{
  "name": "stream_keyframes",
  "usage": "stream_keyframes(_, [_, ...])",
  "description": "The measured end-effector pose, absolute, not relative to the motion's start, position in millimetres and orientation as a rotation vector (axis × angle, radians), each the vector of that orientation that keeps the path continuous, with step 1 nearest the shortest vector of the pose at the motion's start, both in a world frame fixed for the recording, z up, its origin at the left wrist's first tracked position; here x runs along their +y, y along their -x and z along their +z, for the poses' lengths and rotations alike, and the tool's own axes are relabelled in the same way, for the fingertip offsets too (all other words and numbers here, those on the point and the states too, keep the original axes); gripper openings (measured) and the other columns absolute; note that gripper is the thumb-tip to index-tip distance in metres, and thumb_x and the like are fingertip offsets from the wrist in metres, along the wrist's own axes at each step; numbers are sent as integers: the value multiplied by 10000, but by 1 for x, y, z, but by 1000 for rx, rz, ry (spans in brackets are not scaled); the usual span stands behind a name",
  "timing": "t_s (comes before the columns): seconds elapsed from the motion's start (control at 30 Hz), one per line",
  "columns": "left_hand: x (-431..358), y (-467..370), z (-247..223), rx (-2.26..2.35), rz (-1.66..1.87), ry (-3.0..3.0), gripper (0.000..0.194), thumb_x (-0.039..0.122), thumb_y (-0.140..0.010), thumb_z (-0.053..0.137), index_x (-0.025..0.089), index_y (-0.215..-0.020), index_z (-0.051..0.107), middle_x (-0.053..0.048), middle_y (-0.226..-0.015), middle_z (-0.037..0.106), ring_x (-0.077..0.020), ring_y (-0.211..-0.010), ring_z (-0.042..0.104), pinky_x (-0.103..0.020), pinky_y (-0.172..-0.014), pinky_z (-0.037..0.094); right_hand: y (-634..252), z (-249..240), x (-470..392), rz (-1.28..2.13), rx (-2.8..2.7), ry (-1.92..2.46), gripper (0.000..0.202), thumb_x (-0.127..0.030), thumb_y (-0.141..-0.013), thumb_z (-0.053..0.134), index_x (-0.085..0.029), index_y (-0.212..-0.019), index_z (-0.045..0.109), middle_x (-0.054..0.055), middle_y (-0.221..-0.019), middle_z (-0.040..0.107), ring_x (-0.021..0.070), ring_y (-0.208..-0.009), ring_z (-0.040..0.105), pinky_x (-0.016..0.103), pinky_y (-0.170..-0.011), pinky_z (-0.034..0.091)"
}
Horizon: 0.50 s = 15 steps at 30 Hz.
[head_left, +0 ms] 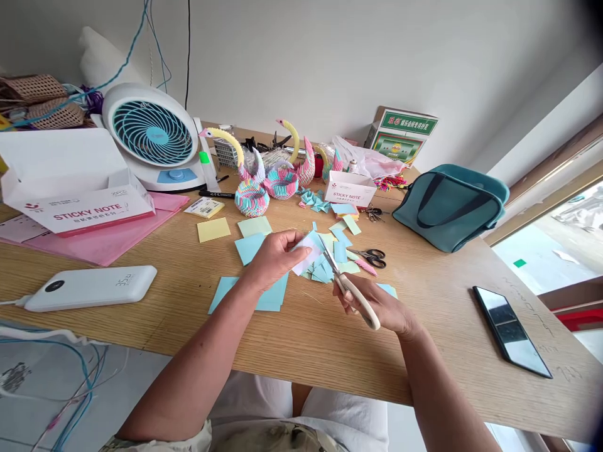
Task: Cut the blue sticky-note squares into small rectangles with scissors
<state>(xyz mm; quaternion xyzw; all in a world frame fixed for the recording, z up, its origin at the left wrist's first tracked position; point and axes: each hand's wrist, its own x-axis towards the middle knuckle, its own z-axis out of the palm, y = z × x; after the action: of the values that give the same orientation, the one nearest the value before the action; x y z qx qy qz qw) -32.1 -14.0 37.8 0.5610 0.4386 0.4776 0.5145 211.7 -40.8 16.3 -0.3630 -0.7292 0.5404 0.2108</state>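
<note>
My left hand [277, 254] pinches a pale blue and lilac piece of paper [308, 251] between thumb and fingers. Scissors with cream handles [360, 302] are gripped in my right hand [372, 301], their blades at the paper's right edge. Beneath lies a heap of cut blue and green paper pieces [323, 271]. Several uncut blue sheets [273, 296] rest under my left wrist, with a further blue sheet [249, 248], a pale green sheet [254, 226] and a yellow sheet [213, 230] beyond it.
Folded-paper swans [252, 198] stand at the back beside a white fan [155, 135] and a small sticky note box [349, 189]. Black-handled scissors [374, 257] lie right of the heap. A teal bag [447, 210] and a phone [511, 329] are at right, a power bank [94, 287] at left.
</note>
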Motion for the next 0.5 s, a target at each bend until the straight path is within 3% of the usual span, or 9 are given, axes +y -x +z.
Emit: stream_keyframes(0.5, [-14,32,40,1053,1057,-1314,147,280,-632,698,154,-704,674,21,-631,608,-101,-548,484,-219,-509,328,-210,23,-43,1497,-2015,993,425,-615,-914,575,-202,-820,608,10,-717,520,139,-619,465,273,-565,432])
